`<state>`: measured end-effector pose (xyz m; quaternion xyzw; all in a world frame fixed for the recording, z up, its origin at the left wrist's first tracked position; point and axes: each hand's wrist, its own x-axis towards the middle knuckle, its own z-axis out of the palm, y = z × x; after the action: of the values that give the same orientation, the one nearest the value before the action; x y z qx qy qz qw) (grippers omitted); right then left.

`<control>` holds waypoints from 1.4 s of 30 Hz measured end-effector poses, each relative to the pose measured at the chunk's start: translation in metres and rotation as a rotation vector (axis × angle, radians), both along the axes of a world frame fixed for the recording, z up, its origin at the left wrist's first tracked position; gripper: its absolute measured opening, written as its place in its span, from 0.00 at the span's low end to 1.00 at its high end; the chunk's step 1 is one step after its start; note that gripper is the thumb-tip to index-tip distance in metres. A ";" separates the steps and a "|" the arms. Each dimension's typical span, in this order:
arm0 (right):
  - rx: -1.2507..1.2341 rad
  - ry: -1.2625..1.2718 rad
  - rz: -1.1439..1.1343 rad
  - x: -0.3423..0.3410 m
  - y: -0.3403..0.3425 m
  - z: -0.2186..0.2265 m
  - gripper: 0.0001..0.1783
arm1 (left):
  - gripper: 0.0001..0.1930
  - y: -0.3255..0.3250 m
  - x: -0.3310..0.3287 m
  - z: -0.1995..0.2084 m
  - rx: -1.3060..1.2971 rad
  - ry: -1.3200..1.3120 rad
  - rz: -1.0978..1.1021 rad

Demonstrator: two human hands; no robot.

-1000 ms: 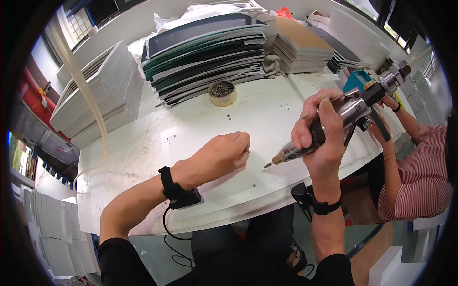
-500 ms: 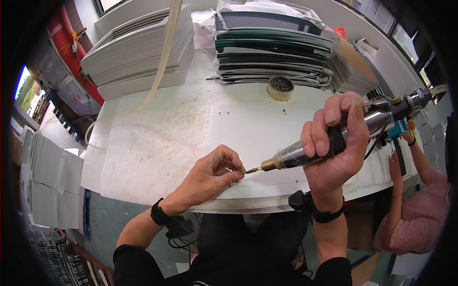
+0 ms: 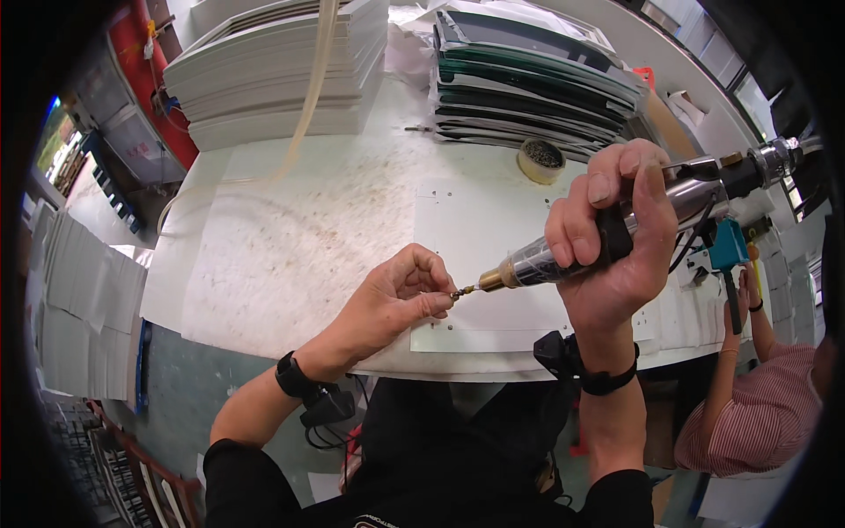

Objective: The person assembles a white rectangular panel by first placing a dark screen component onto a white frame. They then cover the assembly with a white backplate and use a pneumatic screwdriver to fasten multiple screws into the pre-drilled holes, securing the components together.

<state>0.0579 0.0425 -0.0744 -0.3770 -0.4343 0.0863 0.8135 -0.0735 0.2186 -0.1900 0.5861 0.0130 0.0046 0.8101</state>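
My right hand [image 3: 620, 251] is wrapped around a silver power screwdriver [image 3: 531, 265], held nearly level and pointing left, its brass-coloured nose [image 3: 498, 277] ending in a thin bit. At the bit's tip, my left hand [image 3: 400, 289] pinches a small dark screw [image 3: 455, 296] between thumb and forefinger; the fingers partly hide it. Both hands are above a flat white panel [image 3: 493, 220] lying on the worktable. Small dark screws or holes dot the panel near its corners, too small to tell which. Beyond it stands a round tub [image 3: 539, 163] full of small dark screws.
White frames [image 3: 273, 92] are stacked at the back left, dark green-edged panels [image 3: 528, 88] at the back middle. A pale hose [image 3: 310, 106] hangs over the table. At right, a co-worker in a striped shirt [image 3: 757, 409] is beside a teal tool [image 3: 727, 246]. More white boards [image 3: 79, 299] stand left.
The view has shifted, so the table and stacks appear moved. My joined hands, with the screw at the bit, are slightly farther from the panel's near edge. Both grips look the same.
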 end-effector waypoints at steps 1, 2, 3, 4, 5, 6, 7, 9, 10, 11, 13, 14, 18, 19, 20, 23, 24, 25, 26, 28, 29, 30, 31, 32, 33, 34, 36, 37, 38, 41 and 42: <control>-0.009 0.013 -0.003 0.001 0.008 0.001 0.13 | 0.11 0.004 0.001 -0.001 0.001 0.001 0.016; -0.054 0.009 -0.003 0.001 0.016 0.004 0.13 | 0.11 0.007 0.005 -0.003 -0.004 0.006 0.045; -0.084 -0.014 -0.019 0.001 0.023 0.008 0.14 | 0.10 0.010 0.008 -0.003 -0.024 0.012 0.046; -0.115 -0.036 -0.035 0.001 0.030 0.012 0.14 | 0.10 0.015 0.011 -0.004 -0.045 0.018 0.047; -0.144 -0.057 -0.031 0.003 0.036 0.014 0.15 | 0.10 0.018 0.013 -0.003 -0.065 0.024 0.052; -0.173 -0.079 -0.028 0.006 0.042 0.016 0.16 | 0.09 0.020 0.014 -0.001 -0.026 0.023 0.058; -0.200 -0.088 -0.071 0.005 0.046 0.018 0.17 | 0.09 0.020 0.014 -0.001 -0.025 0.029 0.066; -0.204 -0.126 -0.073 0.008 0.053 0.014 0.17 | 0.10 0.022 0.014 -0.002 -0.025 0.038 0.087; -0.209 -0.121 -0.066 0.009 0.055 0.011 0.17 | 0.10 0.022 0.014 -0.002 -0.039 0.048 0.094; -0.216 -0.117 -0.061 0.010 0.056 0.010 0.16 | 0.10 0.022 0.013 -0.003 -0.054 0.056 0.099; -0.202 -0.068 -0.072 0.007 0.057 0.010 0.16 | 0.10 0.022 0.013 -0.003 -0.070 0.074 0.108; -0.195 -0.056 -0.084 0.008 0.057 0.011 0.16 | 0.10 0.023 0.016 -0.001 -0.072 0.075 0.105; -0.212 -0.057 -0.088 0.017 0.056 0.007 0.16 | 0.09 0.026 0.024 0.002 0.106 0.073 0.101; -0.222 -0.066 -0.080 0.020 0.056 0.006 0.16 | 0.09 0.026 0.028 0.005 0.256 0.026 0.119; -0.144 0.061 -0.035 0.021 0.056 0.003 0.14 | 0.08 0.024 0.030 0.007 0.404 -0.013 0.135; -0.169 0.084 -0.063 0.019 0.066 -0.001 0.12 | 0.08 0.026 0.039 0.005 0.664 -0.085 0.174; -0.173 0.069 -0.045 0.022 0.068 -0.005 0.12 | 0.08 0.027 0.041 0.005 0.721 -0.095 0.182; -0.209 0.057 -0.054 0.023 0.068 -0.008 0.13 | 0.08 0.027 0.042 0.004 0.778 -0.105 0.189; -0.243 0.048 -0.059 0.023 0.069 -0.010 0.13 | 0.08 0.028 0.043 0.001 0.787 -0.116 0.196; -0.271 0.062 -0.076 0.021 0.071 -0.014 0.14 | 0.07 0.031 0.043 -0.004 0.805 -0.137 0.209; -0.272 0.066 -0.067 0.021 0.073 -0.015 0.13 | 0.07 0.032 0.042 -0.004 0.790 -0.121 0.205; -0.273 0.070 -0.058 0.021 0.075 -0.017 0.13 | 0.07 0.034 0.041 -0.004 0.775 -0.105 0.201; -0.274 0.074 -0.051 0.021 0.077 -0.019 0.13 | 0.06 0.036 0.041 -0.004 0.761 -0.090 0.196; -0.276 0.074 -0.052 0.021 0.078 -0.019 0.13 | 0.06 0.036 0.041 -0.004 0.759 -0.075 0.197; -0.279 0.074 -0.054 0.021 0.080 -0.019 0.13 | 0.06 0.037 0.040 -0.002 0.757 -0.060 0.196; -0.281 0.075 -0.058 0.021 0.081 -0.020 0.13 | 0.06 0.038 0.040 -0.002 0.756 -0.046 0.192; -0.293 0.079 -0.070 0.025 0.078 -0.020 0.13 | 0.05 0.036 0.045 -0.006 0.767 -0.103 0.205; -0.298 0.083 -0.082 0.026 0.076 -0.020 0.13 | 0.04 0.036 0.047 -0.008 0.773 -0.133 0.204; -0.247 0.110 -0.064 0.034 0.071 -0.024 0.10 | 0.05 0.030 0.051 -0.003 0.731 -0.051 0.178; -0.345 0.101 -0.064 0.040 0.058 -0.029 0.11 | 0.07 0.016 0.057 0.011 0.634 0.115 0.141; -0.427 0.038 -0.053 0.038 0.066 -0.026 0.12 | 0.08 0.021 0.052 0.009 0.642 0.050 0.184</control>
<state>0.0956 0.1087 -0.1006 -0.5503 -0.3808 0.1619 0.7252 -0.0215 0.2394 -0.1806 0.8077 0.0836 0.0670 0.5797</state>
